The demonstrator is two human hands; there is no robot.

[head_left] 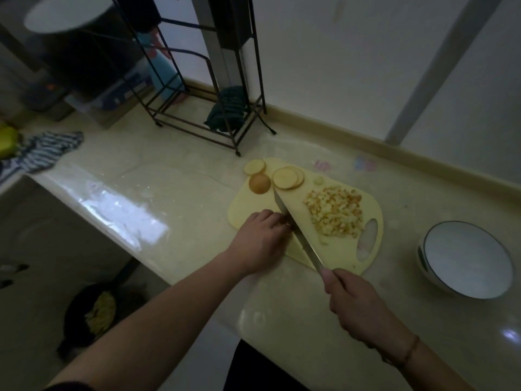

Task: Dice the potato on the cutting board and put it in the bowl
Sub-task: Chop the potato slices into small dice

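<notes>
A pale yellow cutting board [346,249] lies on the counter. Round potato slices [287,178] and a potato end piece [259,184] sit at its far corner. A heap of diced potato [335,215] lies on its right part. My right hand [355,309] grips the handle of a long knife [293,221], whose blade rests across the board. My left hand [262,238] lies on the board's near left with curled fingers against the blade; what it holds is hidden beneath it. An empty white bowl [466,259] with a dark rim stands to the right of the board.
A black wire rack [214,114] with a dark green cloth [227,110] stands behind the board. A striped towel [45,150] lies at the counter's far left. The counter edge runs near my left forearm; a dark bin [95,314] with yellow scraps sits on the floor below.
</notes>
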